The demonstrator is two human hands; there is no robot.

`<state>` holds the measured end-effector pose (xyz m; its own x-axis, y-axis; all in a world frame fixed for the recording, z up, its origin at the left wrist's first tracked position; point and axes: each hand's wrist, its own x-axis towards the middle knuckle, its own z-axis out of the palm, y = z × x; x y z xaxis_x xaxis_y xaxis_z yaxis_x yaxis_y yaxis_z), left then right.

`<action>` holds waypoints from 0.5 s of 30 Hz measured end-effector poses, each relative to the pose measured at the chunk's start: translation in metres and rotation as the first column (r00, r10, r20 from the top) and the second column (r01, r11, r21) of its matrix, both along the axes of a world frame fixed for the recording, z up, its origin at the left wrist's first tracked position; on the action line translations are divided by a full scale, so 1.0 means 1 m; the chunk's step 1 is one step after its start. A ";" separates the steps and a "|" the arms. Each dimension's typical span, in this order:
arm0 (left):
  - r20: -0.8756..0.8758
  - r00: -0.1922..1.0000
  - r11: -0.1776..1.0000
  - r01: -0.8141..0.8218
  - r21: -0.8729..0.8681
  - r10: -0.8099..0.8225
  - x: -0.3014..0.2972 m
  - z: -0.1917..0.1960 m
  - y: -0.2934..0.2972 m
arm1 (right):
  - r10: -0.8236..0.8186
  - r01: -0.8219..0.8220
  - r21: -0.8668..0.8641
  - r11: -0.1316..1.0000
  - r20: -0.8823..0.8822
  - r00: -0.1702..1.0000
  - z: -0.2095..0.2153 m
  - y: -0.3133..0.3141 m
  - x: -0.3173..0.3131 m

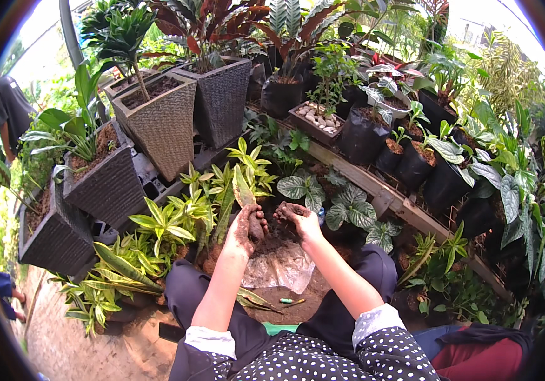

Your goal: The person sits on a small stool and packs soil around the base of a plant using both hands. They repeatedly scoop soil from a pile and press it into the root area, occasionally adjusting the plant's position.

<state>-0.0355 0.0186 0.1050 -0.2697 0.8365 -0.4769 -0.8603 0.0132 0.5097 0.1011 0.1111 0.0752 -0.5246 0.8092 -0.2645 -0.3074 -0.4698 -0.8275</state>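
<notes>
Coated in wet mud, my left hand [247,230] is closed around the base of a snake plant leaf [242,189], whose pale-edged green blade stands upright above the fingers. My right hand [294,219], just as muddy, is a little apart from it on the right, fingers curled; dark mud shows at the fingertips, but what they hold is hidden. Below both hands, a clear plastic sheet [285,270] lies on the ground between my knees with dark wet soil [277,246] on its far part. Nearer me lie a cut leaf [256,298] and a small green-and-white object [286,300].
Yellow-green leafy plants [169,222] crowd my left. Tall textured planters [158,130] stand behind them. A wooden beam [405,209] runs along the right, with black bag pots [364,136] behind it. Someone in maroon clothing [482,359] is close at lower right; another person [12,111] is far left.
</notes>
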 end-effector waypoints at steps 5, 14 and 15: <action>0.003 1.000 1.000 -0.005 -0.008 0.005 -0.001 -0.002 0.000 | 0.051 -0.059 -0.057 0.997 -0.130 0.990 -0.002 0.000 0.000; -0.008 1.000 1.000 -0.009 -0.009 0.009 0.000 0.001 0.000 | 0.040 -0.040 -0.010 0.999 -0.032 0.999 -0.007 0.002 0.000; -0.010 1.000 1.000 -0.013 -0.006 0.013 -0.001 0.001 -0.001 | 0.054 -0.055 -0.017 0.998 -0.053 0.997 -0.005 0.001 0.001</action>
<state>-0.0361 0.0176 0.1055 -0.2854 0.8302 -0.4788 -0.8552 0.0049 0.5183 0.1024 0.1119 0.0705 -0.5814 0.7742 -0.2501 -0.3238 -0.5021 -0.8019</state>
